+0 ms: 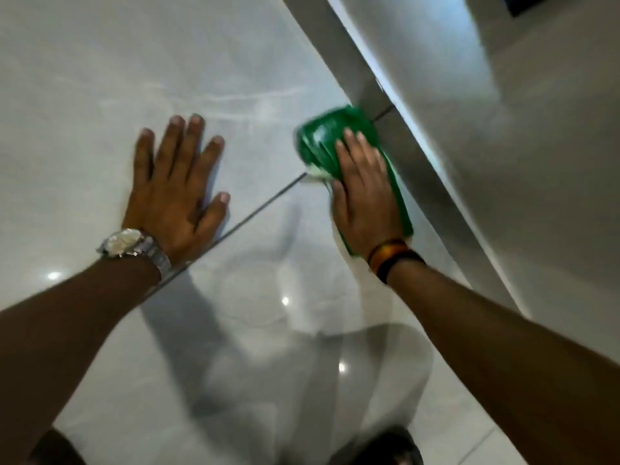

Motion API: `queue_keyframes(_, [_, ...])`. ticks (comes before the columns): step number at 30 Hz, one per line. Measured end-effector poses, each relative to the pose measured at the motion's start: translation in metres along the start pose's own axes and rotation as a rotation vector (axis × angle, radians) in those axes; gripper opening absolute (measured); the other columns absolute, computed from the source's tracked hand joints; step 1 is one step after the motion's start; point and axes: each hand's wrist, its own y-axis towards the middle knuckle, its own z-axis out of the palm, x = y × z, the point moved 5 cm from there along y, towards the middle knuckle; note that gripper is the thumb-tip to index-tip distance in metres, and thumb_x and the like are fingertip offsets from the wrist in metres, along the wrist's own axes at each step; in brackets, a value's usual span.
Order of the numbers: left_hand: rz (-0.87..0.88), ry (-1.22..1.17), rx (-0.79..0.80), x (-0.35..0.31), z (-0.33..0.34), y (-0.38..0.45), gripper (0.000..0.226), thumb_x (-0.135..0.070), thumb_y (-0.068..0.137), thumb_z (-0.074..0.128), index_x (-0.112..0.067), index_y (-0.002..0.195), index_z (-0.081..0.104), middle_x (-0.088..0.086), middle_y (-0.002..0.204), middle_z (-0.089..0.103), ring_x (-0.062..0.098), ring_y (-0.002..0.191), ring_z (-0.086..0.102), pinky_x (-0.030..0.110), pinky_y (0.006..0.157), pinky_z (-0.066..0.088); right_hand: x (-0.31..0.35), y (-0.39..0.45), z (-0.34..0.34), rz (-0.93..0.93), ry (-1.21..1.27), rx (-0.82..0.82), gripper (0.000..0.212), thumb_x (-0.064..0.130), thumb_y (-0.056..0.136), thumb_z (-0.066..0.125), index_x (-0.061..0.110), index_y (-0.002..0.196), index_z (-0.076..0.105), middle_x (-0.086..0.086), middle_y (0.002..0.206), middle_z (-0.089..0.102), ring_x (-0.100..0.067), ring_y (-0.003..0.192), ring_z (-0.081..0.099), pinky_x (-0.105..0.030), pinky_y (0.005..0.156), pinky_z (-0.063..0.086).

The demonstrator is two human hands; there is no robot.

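Note:
A green cloth [318,139] lies flat on the glossy white tiled floor [84,95], close against the grey skirting [402,135]. My right hand [364,193] presses down on the cloth with straight fingers, covering its near half. My left hand [177,186] lies flat on the bare tile to the left, fingers spread, a silver watch [134,246] on its wrist. A dark grout line [261,206] runs between the two hands. The picture is blurred by motion.
A white wall [503,129] rises to the right behind the skirting. Ceiling lights and my shadow reflect in the tiles below the hands. Dark shapes, possibly my knees [385,448], show at the bottom edge.

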Motion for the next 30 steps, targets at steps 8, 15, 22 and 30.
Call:
queue_keyframes(8, [-0.003, -0.048, 0.009, -0.003, 0.000, -0.001, 0.078, -0.047, 0.102, 0.036, -0.014, 0.172, 0.022, 0.017, 0.182, 0.010, 0.037, 0.169, 0.006, 0.069, 0.133, 0.004, -0.110, -0.265, -0.016, 0.300, -0.128, 0.260, 0.066, 0.043, 0.104, 0.029, 0.003, 0.157, 0.025, -0.018, 0.166, 0.021, -0.034, 0.155, 0.018, -0.060, 0.119, 0.031])
queue_keyframes(15, [-0.026, -0.032, 0.023, -0.001, 0.000, 0.001, 0.080, -0.046, 0.100, 0.041, -0.013, 0.171, 0.026, 0.018, 0.182, 0.012, 0.038, 0.169, 0.008, 0.066, 0.134, 0.003, -0.070, -0.134, -0.010, 0.229, -0.101, 0.138, 0.062, 0.027, 0.101, 0.040, 0.004, 0.157, 0.025, -0.019, 0.164, 0.027, -0.033, 0.153, 0.023, -0.053, 0.124, 0.024])
queue_keyframes(22, [-0.019, -0.003, 0.016, 0.001, 0.001, 0.001, 0.077, -0.043, 0.102, 0.045, -0.011, 0.170, 0.030, 0.019, 0.181, 0.016, 0.038, 0.169, 0.011, 0.068, 0.133, 0.009, 0.031, 0.069, 0.002, 0.124, -0.047, 0.004, 0.059, 0.027, 0.102, 0.039, 0.005, 0.156, 0.029, -0.016, 0.165, 0.026, -0.030, 0.154, 0.024, -0.045, 0.128, 0.016])
queue_keyframes(30, [0.028, -0.010, 0.023, 0.004, 0.005, 0.001, 0.073, -0.046, 0.105, 0.041, -0.010, 0.169, 0.034, 0.020, 0.180, 0.018, 0.038, 0.169, 0.011, 0.066, 0.134, 0.008, 0.112, 0.225, 0.012, 0.114, 0.033, -0.050, 0.060, 0.003, 0.101, 0.035, 0.014, 0.159, 0.023, -0.005, 0.170, 0.017, -0.021, 0.157, 0.013, -0.035, 0.127, 0.005])
